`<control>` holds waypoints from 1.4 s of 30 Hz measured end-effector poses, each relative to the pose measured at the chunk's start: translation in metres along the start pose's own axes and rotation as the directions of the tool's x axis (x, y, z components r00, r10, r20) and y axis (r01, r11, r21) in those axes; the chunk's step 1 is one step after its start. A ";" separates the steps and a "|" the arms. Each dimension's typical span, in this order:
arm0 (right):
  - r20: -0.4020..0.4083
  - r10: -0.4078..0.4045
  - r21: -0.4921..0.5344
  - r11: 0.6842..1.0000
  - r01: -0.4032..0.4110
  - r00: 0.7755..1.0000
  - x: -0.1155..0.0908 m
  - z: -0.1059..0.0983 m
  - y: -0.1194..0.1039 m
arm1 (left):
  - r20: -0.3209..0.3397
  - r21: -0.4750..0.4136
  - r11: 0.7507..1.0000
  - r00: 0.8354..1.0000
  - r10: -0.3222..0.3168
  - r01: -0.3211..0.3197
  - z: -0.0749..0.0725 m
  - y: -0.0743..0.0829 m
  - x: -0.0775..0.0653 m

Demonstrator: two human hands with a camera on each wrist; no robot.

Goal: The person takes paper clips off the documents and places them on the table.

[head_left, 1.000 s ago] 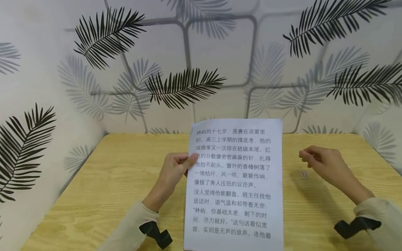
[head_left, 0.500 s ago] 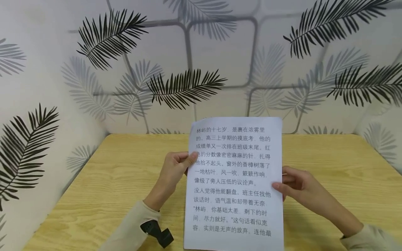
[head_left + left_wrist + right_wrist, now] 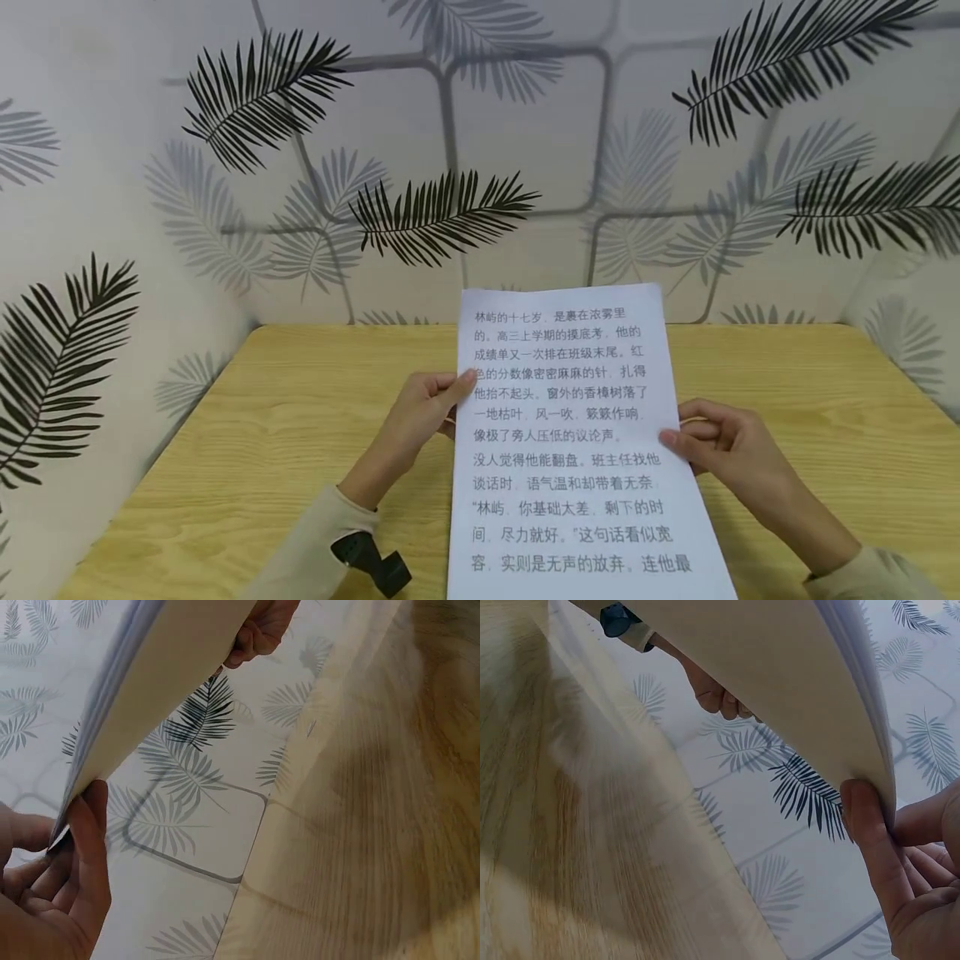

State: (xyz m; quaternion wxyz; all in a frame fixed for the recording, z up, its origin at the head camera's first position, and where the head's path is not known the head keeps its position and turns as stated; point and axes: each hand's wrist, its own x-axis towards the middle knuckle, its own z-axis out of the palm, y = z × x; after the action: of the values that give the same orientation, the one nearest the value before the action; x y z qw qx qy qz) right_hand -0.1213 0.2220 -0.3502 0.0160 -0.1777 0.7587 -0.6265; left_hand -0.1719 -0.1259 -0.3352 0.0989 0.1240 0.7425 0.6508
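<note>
A stack of white paper sheets (image 3: pixel 566 450) with printed Chinese text stands tilted up toward the head camera, over the table. My left hand (image 3: pixel 420 408) pinches its left edge, thumb on the printed front and fingers behind. At the right edge, a little lower, my right hand (image 3: pixel 738 454) pinches the stack the same way. The left wrist view shows the layered edges of the sheets (image 3: pixel 161 671) between thumb and fingers. From the right wrist, the blank back (image 3: pixel 772 667) appears slightly bowed, with the right index finger (image 3: pixel 870 840) against it.
A wood-grain table (image 3: pixel 300 425) lies under both forearms and reaches back to a wall (image 3: pixel 517 125) printed with dark and grey leaves. A black strap-mounted device (image 3: pixel 371 562) sits on the left wrist over a beige sleeve (image 3: pixel 315 542).
My right hand came in from the right and took hold of the right edge. The stack's lower part has since swung right and closer. Small wire pieces on the table are now hidden.
</note>
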 end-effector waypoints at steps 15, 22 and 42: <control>-0.049 0.178 -0.045 0.983 -0.180 0.983 0.000 -0.001 0.032 | 0.326 0.209 0.967 0.922 -0.207 0.143 -0.007 -0.021 -0.005; -0.026 0.254 -0.158 0.954 -0.255 0.967 0.006 0.003 0.040 | 0.335 0.245 0.952 0.906 -0.260 0.183 -0.008 -0.033 0.000; 0.012 0.304 -0.177 0.938 -0.297 0.953 0.005 0.004 0.055 | 0.305 0.341 0.914 0.893 -0.330 0.222 -0.002 -0.045 0.003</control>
State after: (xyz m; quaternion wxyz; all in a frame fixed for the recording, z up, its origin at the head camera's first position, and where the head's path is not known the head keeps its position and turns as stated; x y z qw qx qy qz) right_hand -0.1391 0.2251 -0.4028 0.1109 -0.0731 0.8281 -0.5446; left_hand -0.1774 -0.1322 -0.3800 0.3044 0.1453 0.8113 0.4775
